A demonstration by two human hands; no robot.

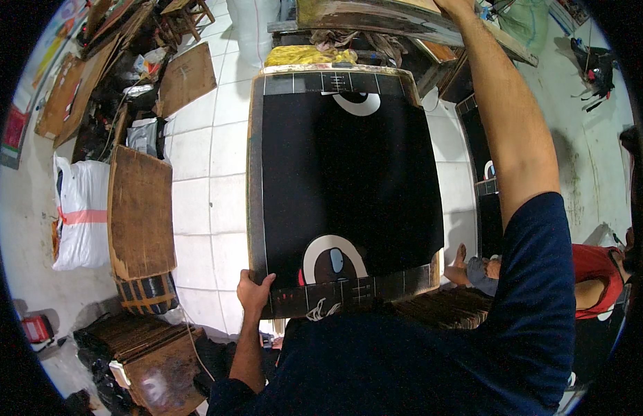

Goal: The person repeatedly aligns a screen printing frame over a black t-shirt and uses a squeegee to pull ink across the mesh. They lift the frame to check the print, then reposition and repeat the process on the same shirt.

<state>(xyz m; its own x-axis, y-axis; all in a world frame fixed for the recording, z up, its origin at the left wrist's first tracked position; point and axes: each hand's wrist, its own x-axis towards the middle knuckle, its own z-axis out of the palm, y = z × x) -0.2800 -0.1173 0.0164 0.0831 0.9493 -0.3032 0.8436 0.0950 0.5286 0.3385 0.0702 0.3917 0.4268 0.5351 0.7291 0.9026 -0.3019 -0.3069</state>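
A large flat board (349,180) lies before me, covered in black sheet with a white, brown and blue eye-like print (335,260) near its close edge and part of a white ring (357,104) at its far edge. My left hand (254,292) grips the near left corner, thumb on top and fingers at the side. Stretched far forward, my right hand (454,5) is at the wooden tabletop (377,19) beyond the board; the picture's upper edge cuts off its fingers, so what they hold is hidden. White string (324,309) rests on the board's near edge.
Yellow cloth (307,55) lies just past the board. To the left stand a brown wooden panel (142,211), a white sack (82,215) and stacked boards (151,353). At right, a person in red (598,277) sits beside another black printed board (484,139). White tiles (210,208) cover the floor.
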